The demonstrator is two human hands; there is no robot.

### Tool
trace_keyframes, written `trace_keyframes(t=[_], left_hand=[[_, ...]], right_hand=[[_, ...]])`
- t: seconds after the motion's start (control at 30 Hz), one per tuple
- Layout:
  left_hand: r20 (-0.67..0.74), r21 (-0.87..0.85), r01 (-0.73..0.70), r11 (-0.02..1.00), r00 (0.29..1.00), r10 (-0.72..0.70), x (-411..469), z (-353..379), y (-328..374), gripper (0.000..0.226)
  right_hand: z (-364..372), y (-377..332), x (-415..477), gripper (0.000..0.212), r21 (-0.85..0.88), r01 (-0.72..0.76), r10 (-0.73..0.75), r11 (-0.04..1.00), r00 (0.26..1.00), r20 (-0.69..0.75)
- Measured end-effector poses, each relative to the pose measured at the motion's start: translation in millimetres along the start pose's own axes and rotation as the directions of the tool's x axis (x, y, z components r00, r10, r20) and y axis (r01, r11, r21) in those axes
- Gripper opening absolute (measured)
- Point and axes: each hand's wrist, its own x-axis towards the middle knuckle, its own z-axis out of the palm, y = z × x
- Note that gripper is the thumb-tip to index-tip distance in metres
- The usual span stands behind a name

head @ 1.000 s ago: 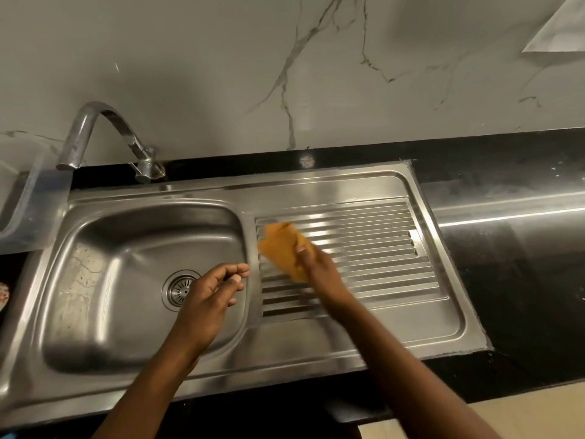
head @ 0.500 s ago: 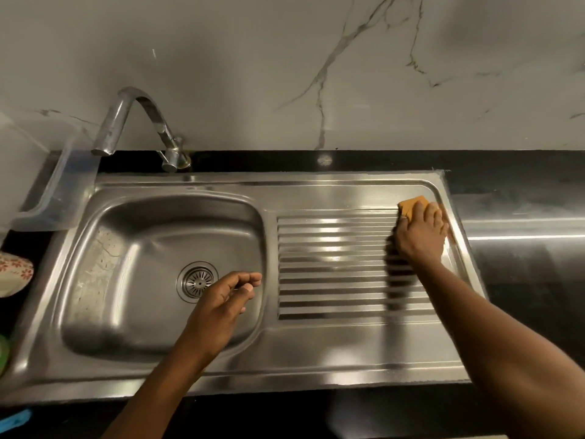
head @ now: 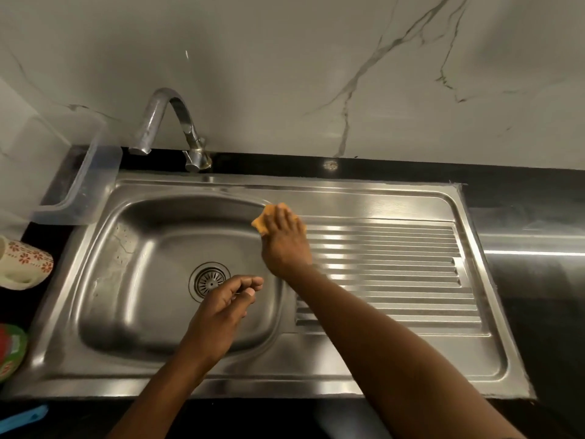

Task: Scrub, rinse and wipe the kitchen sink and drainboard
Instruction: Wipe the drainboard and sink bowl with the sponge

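The steel sink basin with its round drain lies left of the ribbed drainboard. My right hand lies flat on an orange cloth and presses it onto the far rim between basin and drainboard. The cloth's edges show on both sides of the fingers. My left hand hovers over the basin near the drain, fingers loosely curled and holding nothing. The curved faucet stands behind the basin, with no water running.
A clear plastic container sits at the sink's far left corner. A floral cup and a green and red item lie left of the basin. Black countertop extends right; a marble wall rises behind.
My right hand swept the orange cloth from the drainboard's left ribs to its far right corner, then back left to the rim by the basin. My left hand stayed hovering over the basin.
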Motion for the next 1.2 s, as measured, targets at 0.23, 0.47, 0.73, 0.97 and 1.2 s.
trace_keyframes(t=[0.23,0.47,0.73,0.97,1.2], left_hand=[[-0.025,-0.038,-0.023,0.999,0.999,0.022,1,-10,-2,0.028],[-0.024,-0.021,-0.023,1.0,0.999,0.023,3,-3,-9,0.026],[-0.124,-0.097,-0.029,0.995,0.992,0.017,-12,2,-26,0.024],[-0.207,-0.171,0.057,0.984,0.974,-0.092,-29,-14,-50,0.023],[-0.172,-0.158,0.041,0.987,0.983,-0.068,-29,-66,-53,0.016]], right_hand=[[-25,-23,-9,0.044,0.859,-0.11,0.02,0.5,0.993,0.115],[-94,104,-34,0.036,0.963,-0.132,0.43,0.237,0.903,0.018],[-70,175,-22,0.056,0.286,-0.313,0.375,0.906,0.906,-0.195],[-16,63,-12,0.057,-0.045,-0.07,0.066,0.997,0.995,-0.08],[-48,-19,16,0.04,-0.379,0.334,-0.247,0.863,0.934,0.26]])
